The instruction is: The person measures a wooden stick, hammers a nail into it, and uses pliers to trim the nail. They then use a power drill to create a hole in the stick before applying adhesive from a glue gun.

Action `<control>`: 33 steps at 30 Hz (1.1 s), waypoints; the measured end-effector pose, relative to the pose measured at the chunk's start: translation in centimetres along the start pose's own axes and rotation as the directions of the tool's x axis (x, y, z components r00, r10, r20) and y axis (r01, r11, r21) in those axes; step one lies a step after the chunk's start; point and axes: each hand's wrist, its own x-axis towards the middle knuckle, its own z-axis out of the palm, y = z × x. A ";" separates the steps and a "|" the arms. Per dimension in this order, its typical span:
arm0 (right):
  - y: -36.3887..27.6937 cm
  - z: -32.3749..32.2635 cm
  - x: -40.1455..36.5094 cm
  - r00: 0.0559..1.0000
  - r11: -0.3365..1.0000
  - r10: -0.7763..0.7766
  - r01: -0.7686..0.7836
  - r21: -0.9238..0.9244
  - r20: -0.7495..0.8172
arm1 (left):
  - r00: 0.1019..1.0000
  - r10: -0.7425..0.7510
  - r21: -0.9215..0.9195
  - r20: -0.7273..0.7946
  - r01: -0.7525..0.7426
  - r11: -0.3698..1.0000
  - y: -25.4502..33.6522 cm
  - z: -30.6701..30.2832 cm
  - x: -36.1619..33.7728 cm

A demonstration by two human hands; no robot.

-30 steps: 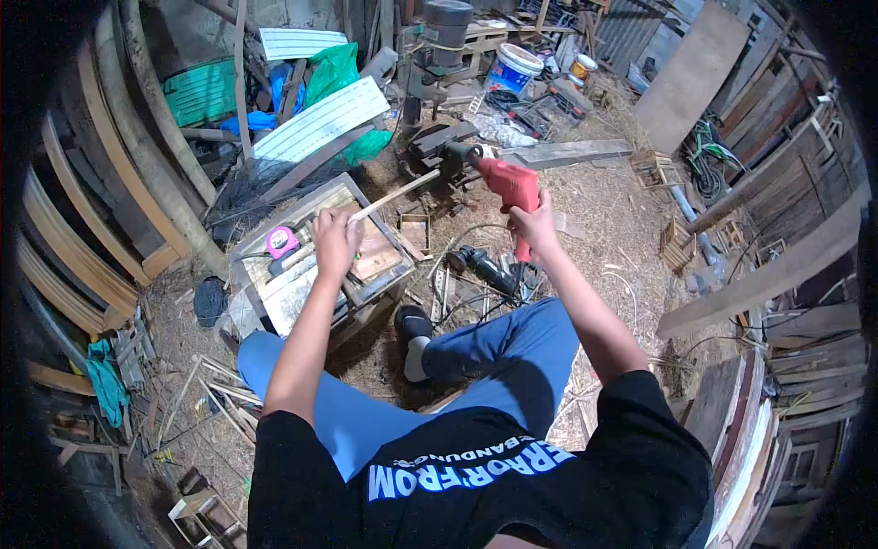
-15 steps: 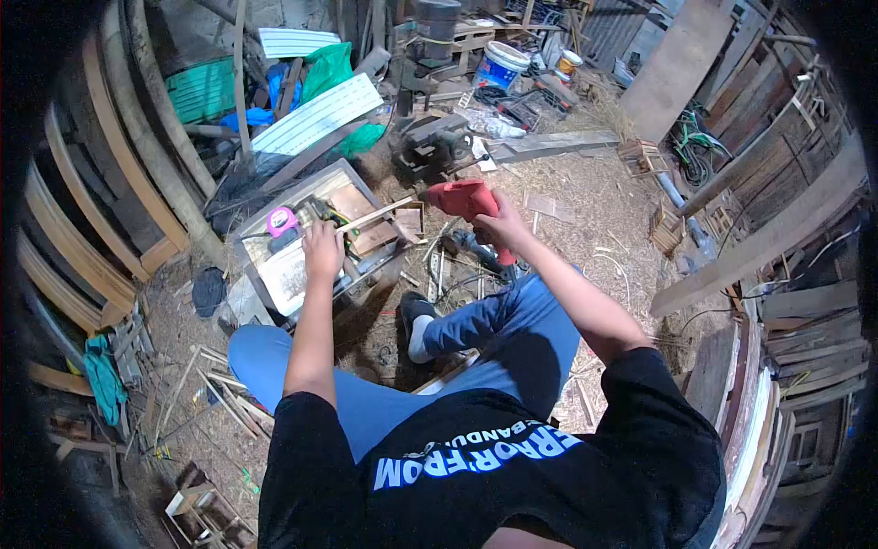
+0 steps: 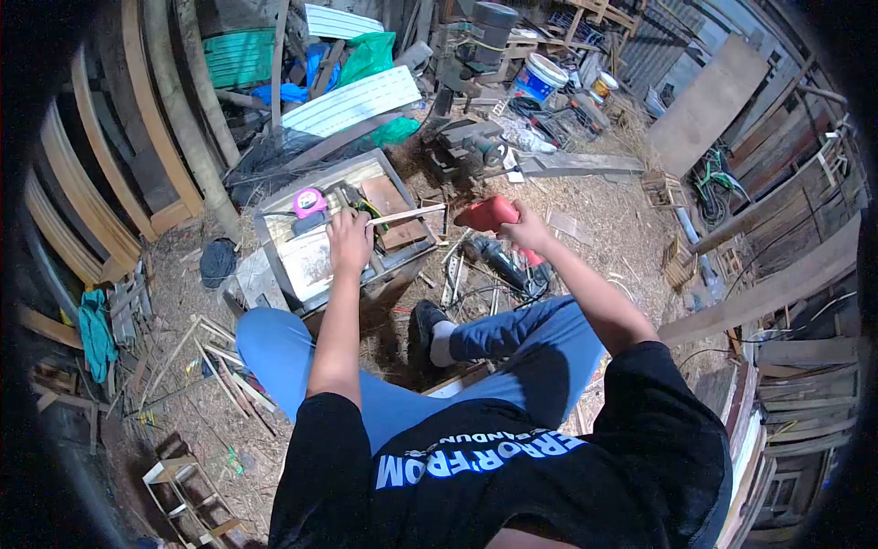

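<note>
My left hand [image 3: 350, 242] is closed over one end of a thin wooden strip [image 3: 408, 216], pressing near the middle of a low framed worktable [image 3: 283, 279]. The strip's other end sticks out toward the right, past the table's edge. My right hand [image 3: 528, 231] grips a red pistol-shaped power tool [image 3: 492, 213], whose dark front end is close to the strip's free end. Near my left fingers lie a pink tape measure [image 3: 309, 202], a dark block-like item [image 3: 310, 223] and brown wood pieces [image 3: 381, 198].
Below the red tool, a dark power tool [image 3: 498, 265] lies on the sawdust-covered floor. A bench vise [image 3: 453, 142] stands beyond the table. Wood offcuts [image 3: 233, 371] lie by my left knee, and a white-and-blue bucket [image 3: 540, 77] stands at the back.
The view has shifted, so the scene sits farther right and lower. The red tool has turned, its front pointing more away from me. My left hand stays on the strip.
</note>
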 end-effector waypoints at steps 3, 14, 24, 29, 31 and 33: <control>-3.0 -1.5 -2.2 0.997 0.993 0.048 -0.054 -0.108 -0.060 | 0.997 0.046 -0.008 -0.055 -0.046 0.999 -0.2 0.5 0.0; -8.0 -7.0 -4.2 0.921 0.803 -0.371 0.256 -0.538 -0.116 | 0.996 0.076 -0.006 -0.045 -0.077 0.997 -0.7 1.3 0.0; -12.2 -9.8 -1.8 0.921 0.942 -0.182 0.264 0.208 -0.344 | 0.998 0.054 -0.004 -0.038 -0.054 0.999 -0.7 1.2 -0.1; -12.0 -8.6 -0.1 0.933 0.770 -0.130 0.308 0.558 -0.336 | 0.999 0.026 0.005 0.029 -0.026 1.000 -0.1 0.3 0.5; -11.5 -8.8 0.4 0.945 0.741 -0.125 0.292 0.605 -0.302 | 1.000 0.015 0.022 0.023 -0.015 1.000 0.0 0.5 0.3; -11.0 -8.7 0.7 0.949 0.706 -0.127 0.290 0.646 -0.287 | 0.999 0.006 0.037 0.034 -0.008 0.999 0.2 0.4 0.2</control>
